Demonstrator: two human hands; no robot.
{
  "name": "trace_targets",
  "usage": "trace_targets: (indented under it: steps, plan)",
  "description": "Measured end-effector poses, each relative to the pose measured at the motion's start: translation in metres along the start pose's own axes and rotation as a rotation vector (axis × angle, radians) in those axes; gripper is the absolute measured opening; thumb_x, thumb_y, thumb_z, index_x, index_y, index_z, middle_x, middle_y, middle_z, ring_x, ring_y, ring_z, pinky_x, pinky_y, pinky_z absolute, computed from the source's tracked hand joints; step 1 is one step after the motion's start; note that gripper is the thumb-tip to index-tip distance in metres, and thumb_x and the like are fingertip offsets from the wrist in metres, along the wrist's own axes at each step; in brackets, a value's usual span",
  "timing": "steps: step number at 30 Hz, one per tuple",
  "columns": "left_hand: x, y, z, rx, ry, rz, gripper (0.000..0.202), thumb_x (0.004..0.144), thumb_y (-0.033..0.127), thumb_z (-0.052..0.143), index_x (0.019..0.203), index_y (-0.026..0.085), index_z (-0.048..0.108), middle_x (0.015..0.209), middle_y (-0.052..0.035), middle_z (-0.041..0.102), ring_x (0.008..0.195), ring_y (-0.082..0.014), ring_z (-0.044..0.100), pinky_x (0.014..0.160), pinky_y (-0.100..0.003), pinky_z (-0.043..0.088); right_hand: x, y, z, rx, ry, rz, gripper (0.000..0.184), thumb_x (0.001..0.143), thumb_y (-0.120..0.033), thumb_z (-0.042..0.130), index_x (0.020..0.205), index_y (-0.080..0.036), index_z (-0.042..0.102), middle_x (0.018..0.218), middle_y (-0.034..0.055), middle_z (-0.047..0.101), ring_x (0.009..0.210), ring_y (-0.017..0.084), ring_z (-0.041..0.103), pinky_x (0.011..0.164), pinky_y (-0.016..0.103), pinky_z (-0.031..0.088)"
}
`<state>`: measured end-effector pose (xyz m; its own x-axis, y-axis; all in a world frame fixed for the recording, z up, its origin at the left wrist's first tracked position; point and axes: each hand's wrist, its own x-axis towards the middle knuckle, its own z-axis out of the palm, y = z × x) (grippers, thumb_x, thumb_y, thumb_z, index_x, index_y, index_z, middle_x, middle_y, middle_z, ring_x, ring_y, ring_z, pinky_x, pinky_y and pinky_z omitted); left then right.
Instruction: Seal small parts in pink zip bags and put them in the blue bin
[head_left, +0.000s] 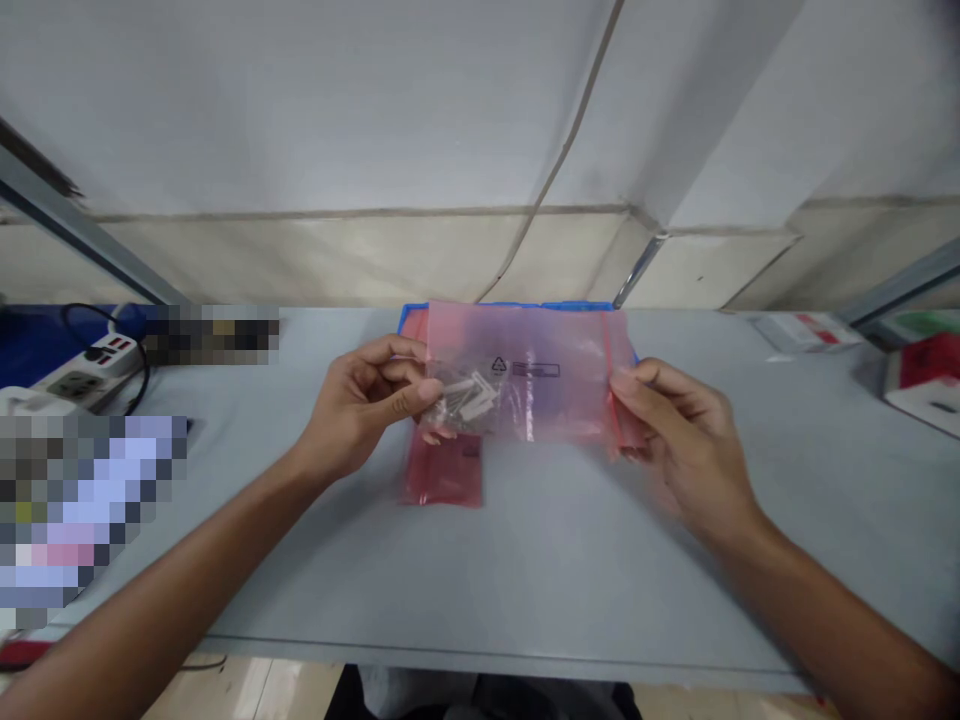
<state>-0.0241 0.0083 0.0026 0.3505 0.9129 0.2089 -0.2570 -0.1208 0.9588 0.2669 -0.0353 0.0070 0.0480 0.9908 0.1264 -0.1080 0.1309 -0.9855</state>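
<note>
Forearms [150, 590] extended; left hand [358, 400], right hand [686, 450] pinching pink zip bag [525, 370] edges between fingers [405, 395].

- metal parts [465, 395] in zip bag [540, 385], above counter [570, 570]
- flat bag [442, 470] on counter, below zip bag
- tray [585, 306] behind zip bag
- power strip [86, 372] counter left
- packets [806, 332] counter right

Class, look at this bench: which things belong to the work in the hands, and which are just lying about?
In use: left hand, right hand, pink zip bag, small metal parts.
Lying about: red bag, blue tray, power strip.
</note>
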Motion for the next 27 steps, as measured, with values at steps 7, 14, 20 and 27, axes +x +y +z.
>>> trace_targets:
  steps: [7,14,20,27]
  plan:
    - [-0.004,-0.001,0.013,0.108,0.158,-0.160,0.024,0.085,0.029,0.084,0.101,0.017,0.071,0.075,0.0005,0.077,0.065,-0.0118,0.075,0.067,-0.017,0.063,0.001,0.005,0.002,0.127,-0.146,-0.093,0.024,0.096,-0.046,0.069,0.091,-0.024,0.077,0.082,0.0012,0.066,0.071,0.012,0.062,0.065,0.023,0.055]
    - [-0.018,-0.006,0.037,0.119,0.042,-0.274,0.032,0.087,0.042,0.081,0.099,0.015,0.069,0.075,-0.0006,0.075,0.065,-0.0087,0.071,0.061,-0.013,0.057,-0.009,0.021,0.014,-0.282,-0.343,-0.171,0.015,0.098,-0.028,0.069,0.109,-0.030,0.079,0.104,0.0031,0.073,0.089,0.013,0.068,0.072,0.022,0.057]
    - [-0.020,-0.001,0.037,0.288,0.018,-0.202,0.030,0.089,0.045,0.078,0.101,0.017,0.074,0.080,-0.0011,0.074,0.067,-0.0091,0.067,0.061,-0.016,0.054,-0.016,0.023,0.017,-0.306,-0.324,-0.152,0.029,0.098,-0.025,0.069,0.126,-0.031,0.072,0.093,-0.0006,0.074,0.079,0.011,0.069,0.070,0.022,0.056]
    - [0.026,0.014,-0.018,0.609,0.421,-0.016,0.051,0.079,0.047,0.085,0.122,0.021,0.075,0.088,-0.0032,0.079,0.077,-0.0174,0.070,0.071,-0.028,0.056,-0.012,0.025,0.014,-0.315,-0.238,-0.176,0.016,0.101,-0.027,0.063,0.113,-0.027,0.074,0.106,0.0039,0.075,0.079,0.013,0.069,0.062,0.025,0.055]
